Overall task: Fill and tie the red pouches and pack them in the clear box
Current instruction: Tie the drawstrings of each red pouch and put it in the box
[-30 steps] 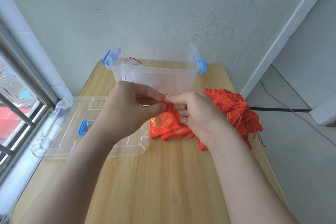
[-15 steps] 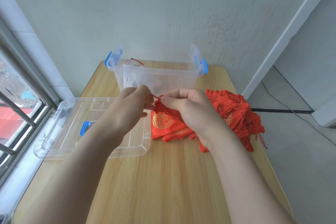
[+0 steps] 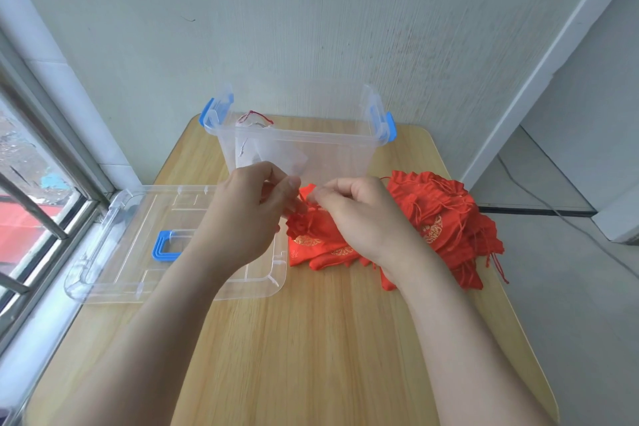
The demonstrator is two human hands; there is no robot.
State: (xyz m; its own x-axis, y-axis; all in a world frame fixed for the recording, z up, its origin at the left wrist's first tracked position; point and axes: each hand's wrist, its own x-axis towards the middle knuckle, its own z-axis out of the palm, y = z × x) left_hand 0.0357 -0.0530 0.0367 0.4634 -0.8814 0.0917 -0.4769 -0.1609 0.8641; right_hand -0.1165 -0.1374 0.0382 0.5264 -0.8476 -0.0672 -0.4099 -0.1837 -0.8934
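Observation:
A red pouch (image 3: pixel 304 223) with gold print hangs between my two hands, its neck gathered. My left hand (image 3: pixel 249 214) pinches one end of its red drawstring and my right hand (image 3: pixel 359 214) pinches the other end, fingertips close together above the pouch. Behind them stands the clear box (image 3: pixel 297 145) with blue latches, open, with a pale bag and a red cord inside. A pile of red pouches (image 3: pixel 446 221) lies on the wooden table at the right, partly hidden by my right hand.
The clear lid (image 3: pixel 138 239) with a blue handle lies flat at the left, overhanging the table edge by the window bars (image 3: pixel 31 214). The wooden table (image 3: pixel 311 339) stands against a grey wall. A cable runs over the floor at the right.
The pouch's neck has been drawn tighter and both hands have shifted slightly while working the drawstring. The camera has tilted a little.

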